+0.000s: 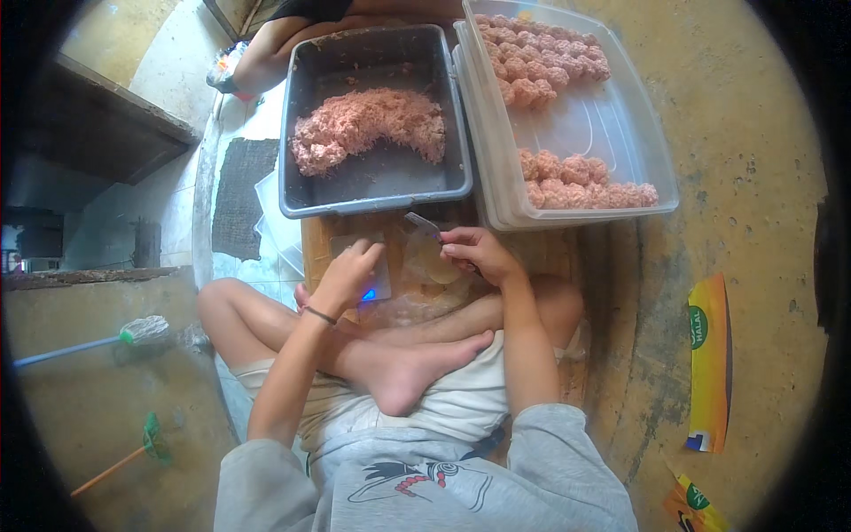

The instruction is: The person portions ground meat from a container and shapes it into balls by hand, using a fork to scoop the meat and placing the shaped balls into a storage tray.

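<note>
My right hand (480,254) grips a small metal utensil (423,225) by its handle; its flat end points up and left, just below the dark tub. My left hand (352,271) is above a digital scale (379,269) with a lit blue display; its fingers are bent, and whether something small is between them cannot be told. A dark grey plastic tub (372,207) in front of me holds a curved heap of pink shredded mixture (372,123). To its right, a clear plastic container (598,214) holds rows of rough pink balls (578,193) at both ends.
The clear container rests on other stacked ones. A wooden surface (316,233) lies under the scale. Another person's arm or leg (266,60) shows behind the tub. White lids (276,219) and a dark mat (243,199) are at left. My crossed legs are close below my hands.
</note>
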`<state>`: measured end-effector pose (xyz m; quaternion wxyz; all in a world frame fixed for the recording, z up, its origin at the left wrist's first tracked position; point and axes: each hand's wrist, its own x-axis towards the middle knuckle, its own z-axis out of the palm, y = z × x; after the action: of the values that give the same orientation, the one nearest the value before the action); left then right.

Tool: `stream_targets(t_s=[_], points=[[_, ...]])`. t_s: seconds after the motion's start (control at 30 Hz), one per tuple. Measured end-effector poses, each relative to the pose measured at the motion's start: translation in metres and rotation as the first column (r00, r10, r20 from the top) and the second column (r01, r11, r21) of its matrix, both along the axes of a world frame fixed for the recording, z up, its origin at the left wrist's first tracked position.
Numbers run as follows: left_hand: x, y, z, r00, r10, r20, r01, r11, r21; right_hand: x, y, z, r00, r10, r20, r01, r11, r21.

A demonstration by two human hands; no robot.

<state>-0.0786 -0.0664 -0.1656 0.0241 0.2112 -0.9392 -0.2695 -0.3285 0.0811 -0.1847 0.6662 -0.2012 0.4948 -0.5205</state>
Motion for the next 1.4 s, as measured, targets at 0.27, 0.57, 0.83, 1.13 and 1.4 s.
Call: stream_targets(t_s=[0.27,0.57,0.83,1.13,1.4], points=[[0.006,0.008,0.046,0.961,0.206,-0.185,-0.197,0.978,0.067,0.012,0.004,0.005,0.953,-0.089,-0.289,0.1,0.995,0.023],[0.071,-0.024,0.031,0.785,0.612,-0.097,-0.553,0.762,0.336,0.044,0.01,-0.005,0.464,-0.081,-0.882,0.006,0.996,-0.089],[0.083,-0.022,0.01,0.744,0.658,-0.118,-0.526,0.685,0.504,0.059,0.01,-0.002,0.147,-0.026,-0.989,-0.041,0.999,-0.033],[0.076,-0.032,0.0,0.732,0.671,-0.117,-0.508,0.652,0.563,0.133,-0.07,0.07,0.151,0.257,-0.955,-0.2,0.954,0.225],[0.084,-0.028,0.007,0.699,0.711,-0.083,-0.519,0.583,0.625,0.119,-0.066,0.092,0.703,0.405,-0.584,-0.624,0.745,-0.236]])
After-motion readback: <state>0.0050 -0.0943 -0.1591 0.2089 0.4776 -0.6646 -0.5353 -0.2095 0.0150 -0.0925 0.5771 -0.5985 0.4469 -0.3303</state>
